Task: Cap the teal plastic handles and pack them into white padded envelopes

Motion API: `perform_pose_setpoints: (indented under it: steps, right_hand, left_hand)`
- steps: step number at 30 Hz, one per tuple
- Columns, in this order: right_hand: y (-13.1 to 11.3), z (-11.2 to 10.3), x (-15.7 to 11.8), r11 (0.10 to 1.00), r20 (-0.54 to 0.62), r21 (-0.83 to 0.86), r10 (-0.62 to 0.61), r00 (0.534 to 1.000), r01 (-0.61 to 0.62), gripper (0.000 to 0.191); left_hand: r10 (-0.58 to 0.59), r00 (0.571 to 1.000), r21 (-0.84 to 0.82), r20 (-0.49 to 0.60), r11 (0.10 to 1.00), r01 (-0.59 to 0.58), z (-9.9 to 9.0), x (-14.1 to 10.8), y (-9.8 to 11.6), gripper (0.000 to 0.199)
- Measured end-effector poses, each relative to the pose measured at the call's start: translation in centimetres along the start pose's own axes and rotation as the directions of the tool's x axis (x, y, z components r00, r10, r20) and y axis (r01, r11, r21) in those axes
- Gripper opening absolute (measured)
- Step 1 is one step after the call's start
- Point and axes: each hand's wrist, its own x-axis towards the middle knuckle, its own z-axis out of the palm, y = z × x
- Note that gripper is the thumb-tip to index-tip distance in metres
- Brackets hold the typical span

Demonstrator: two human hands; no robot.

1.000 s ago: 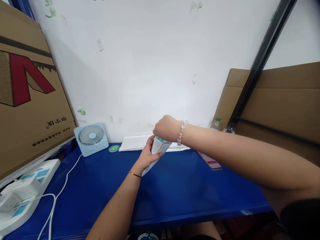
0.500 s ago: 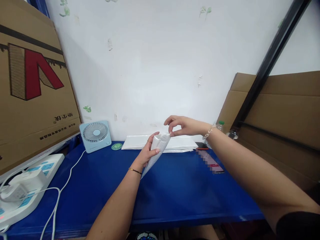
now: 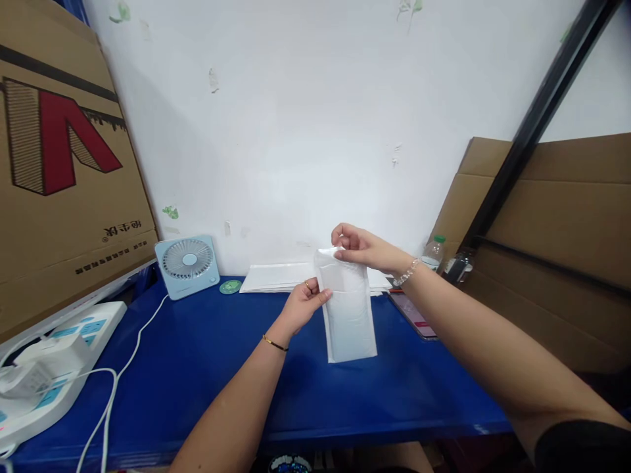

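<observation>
A white padded envelope (image 3: 349, 322) hangs upright above the blue table, its broad face towards me. My left hand (image 3: 306, 303) pinches its left edge between thumb and fingers. At the top edge, my right hand (image 3: 357, 246) is closed on the envelope's upper rim, thumb in front. Whether anything is inside the envelope cannot be seen. Behind it, a stack of flat white envelopes (image 3: 271, 277) lies against the wall, partly covered by my hands and the held envelope.
A light blue fan (image 3: 188, 263) and a green round disc (image 3: 230, 287) stand at the back left. A power strip (image 3: 98, 322) with cables lies left. On the right are a phone (image 3: 413, 314), a green-capped bottle (image 3: 434, 251) and cardboard (image 3: 566, 263). A large box (image 3: 64, 217) rises at left.
The envelope has turned from a tilted, narrow view to upright with its broad face showing. My right hand has shifted slightly right along its top, and my left hand now grips its left edge.
</observation>
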Motion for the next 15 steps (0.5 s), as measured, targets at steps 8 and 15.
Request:
perform_pose_setpoints:
  steps: [8, 15]
  right_hand:
    - [1.0, 0.8, -1.3, 0.675, -0.258, -0.738, -0.266, 0.929, -0.012, 0.025]
    - [2.3, 1.0, 0.7, 0.844, -0.230, -0.521, 0.000, 0.973, -0.123, 0.041]
  left_hand:
    - [0.020, 0.984, 0.062, -0.177, 0.998, -0.009, -0.7, 0.1, 0.3, 0.034]
    - [0.339, 0.804, 0.417, -0.489, 0.900, -0.126, -3.3, 0.3, 0.8, 0.040]
